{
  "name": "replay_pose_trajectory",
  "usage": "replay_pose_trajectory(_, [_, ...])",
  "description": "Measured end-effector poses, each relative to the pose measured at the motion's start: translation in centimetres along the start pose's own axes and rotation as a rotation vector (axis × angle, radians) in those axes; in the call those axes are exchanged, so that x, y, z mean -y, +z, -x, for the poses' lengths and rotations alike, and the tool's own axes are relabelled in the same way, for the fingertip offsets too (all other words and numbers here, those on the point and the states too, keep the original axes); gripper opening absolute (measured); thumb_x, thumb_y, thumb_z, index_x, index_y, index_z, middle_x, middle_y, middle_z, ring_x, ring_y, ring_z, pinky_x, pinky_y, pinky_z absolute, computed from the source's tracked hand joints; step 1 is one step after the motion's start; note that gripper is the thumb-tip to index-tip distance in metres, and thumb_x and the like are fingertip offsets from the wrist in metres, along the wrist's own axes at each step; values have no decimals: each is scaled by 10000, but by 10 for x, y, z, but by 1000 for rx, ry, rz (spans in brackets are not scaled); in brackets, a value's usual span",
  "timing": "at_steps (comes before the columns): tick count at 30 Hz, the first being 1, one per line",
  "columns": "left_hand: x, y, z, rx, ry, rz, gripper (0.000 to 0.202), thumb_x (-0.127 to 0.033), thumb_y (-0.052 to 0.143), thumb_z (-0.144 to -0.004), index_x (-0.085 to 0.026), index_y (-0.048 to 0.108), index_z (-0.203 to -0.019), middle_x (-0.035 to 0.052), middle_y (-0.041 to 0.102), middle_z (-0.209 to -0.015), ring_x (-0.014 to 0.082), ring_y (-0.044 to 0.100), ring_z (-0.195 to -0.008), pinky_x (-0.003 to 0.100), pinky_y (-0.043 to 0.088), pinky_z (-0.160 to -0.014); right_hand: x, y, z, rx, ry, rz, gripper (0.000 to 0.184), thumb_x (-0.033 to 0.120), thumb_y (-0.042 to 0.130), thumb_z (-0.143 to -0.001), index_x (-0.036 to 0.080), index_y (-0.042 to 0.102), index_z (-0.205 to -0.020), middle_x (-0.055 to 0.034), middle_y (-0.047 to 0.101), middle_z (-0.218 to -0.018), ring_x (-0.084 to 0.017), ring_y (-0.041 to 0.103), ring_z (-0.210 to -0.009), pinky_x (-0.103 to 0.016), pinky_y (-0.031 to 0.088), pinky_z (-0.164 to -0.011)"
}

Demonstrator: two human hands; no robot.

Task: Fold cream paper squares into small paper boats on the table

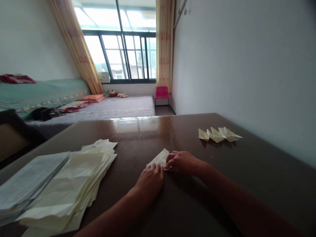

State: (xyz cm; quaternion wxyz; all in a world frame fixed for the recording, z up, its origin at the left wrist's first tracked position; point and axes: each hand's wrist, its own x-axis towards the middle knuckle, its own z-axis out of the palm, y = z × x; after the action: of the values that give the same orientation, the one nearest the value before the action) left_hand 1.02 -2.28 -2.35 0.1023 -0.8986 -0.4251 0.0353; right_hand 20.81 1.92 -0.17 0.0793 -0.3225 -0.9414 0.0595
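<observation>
A cream sheet of folded paper (159, 158) with crease lines lies on the brown table in front of me. My left hand (151, 176) rests over its near left edge, fingers together and pressed down on it. At its right side, my right hand (181, 162) has bent fingers closed on the paper's edge. Both hands partly cover the paper, so its full shape is hidden. Farther right, several folded paper boats (217, 134) stand in a row. To my left lies a loose stack of creased cream paper (71, 181).
A stack of greyish paper sheets (32, 179) lies at the table's left. The glossy brown table (138, 204) runs close to the white wall (247, 65) on the right. Beyond it are a bed (128, 105), a pink chair (162, 92) and a curtained window.
</observation>
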Motion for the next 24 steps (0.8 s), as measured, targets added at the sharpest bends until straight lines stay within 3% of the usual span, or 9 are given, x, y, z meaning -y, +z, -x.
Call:
replay_pose_trajectory(5, [-13, 10, 6, 15, 15, -117, 460, -41, 377, -868, -12, 472, -1317, 269, 523, -1284, 342, 535, -1166, 433, 491, -881, 5, -4, 1, 9, 5, -9, 238, 316, 508, -885, 323, 701, -1025, -4, 687, -1029, -170, 594, -948, -261, 443, -801])
replay_pose_trajectory(9, [-13, 9, 9, 30, 45, -121, 504, -100, 409, -880, -78, 403, -1384, 306, 471, -1311, 383, 512, -1184, 485, 469, -876, 2, -10, 7, 49, 1, -36, 314, 202, 471, -876, 298, 675, -1095, -14, 684, -1088, -177, 577, -964, -279, 438, -834])
replay_pose_trajectory(16, [-8, -3, 10, 17, 44, -54, 458, -180, 416, -910, -209, 448, -1366, 255, 507, -1304, 359, 534, -1159, 508, 423, -908, -11, -3, 10, 110, 12, 28, 570, 91, 457, -823, 318, 479, -1345, -8, 512, -1371, -211, 503, -1057, -320, 428, -809])
replay_pose_trajectory(20, [-6, -10, 9, -24, 31, -31, 417, -212, 406, -919, -235, 490, -1326, 209, 552, -1268, 321, 546, -1133, 497, 401, -934, -11, 5, 2, 103, 105, 107, 528, 168, 436, -882, 332, 419, -1384, -19, 449, -1425, -242, 465, -1125, -381, 404, -847])
replay_pose_trajectory(24, [-4, -12, 10, -35, 27, -25, 402, -229, 403, -922, -266, 498, -1312, 166, 570, -1250, 300, 543, -1125, 484, 389, -949, -3, -1, 6, 139, 124, 139, 514, 193, 428, -900, 331, 399, -1394, -27, 412, -1451, -253, 443, -1161, -393, 405, -842])
